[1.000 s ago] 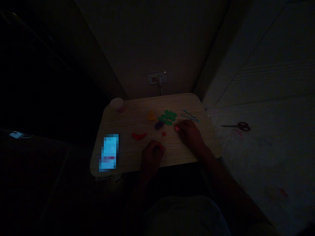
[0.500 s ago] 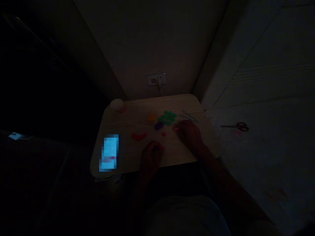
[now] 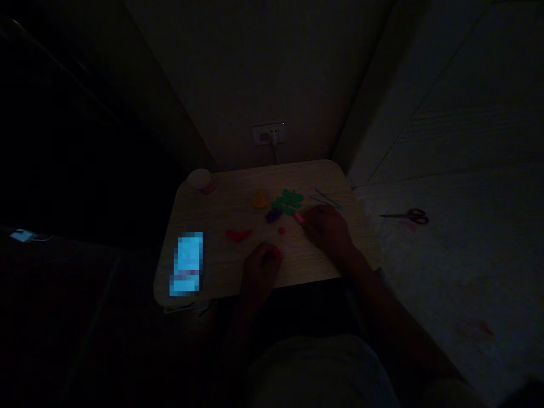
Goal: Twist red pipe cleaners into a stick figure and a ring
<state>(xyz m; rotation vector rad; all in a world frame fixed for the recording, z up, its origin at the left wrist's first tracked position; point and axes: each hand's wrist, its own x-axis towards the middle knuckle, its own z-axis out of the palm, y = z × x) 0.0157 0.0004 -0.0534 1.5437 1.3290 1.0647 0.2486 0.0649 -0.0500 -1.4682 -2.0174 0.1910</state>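
Right hand (image 3: 327, 229) is pinching a pink piece (image 3: 300, 217) beside green pieces (image 3: 289, 201) at frame centre, light pressure advisable; left hand (image 3: 260, 266) is gripping a red bit (image 3: 276, 251).

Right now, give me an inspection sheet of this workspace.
Surface: small wooden table, rounded corners.
Job's things: pink piece at the right hand; red bit at the left hand; green pieces, purple piece, orange piece, red piece, small red ball lying loose.
Clutter: lit phone front left; cup back left; blue sticks back right.
Hands: left hand curled near the front edge; right hand resting on the table; grips too dark to tell.
Cables: one lead hangs from the wall socket.
Surroundings: scissors on the pale surface at right; room very dark.
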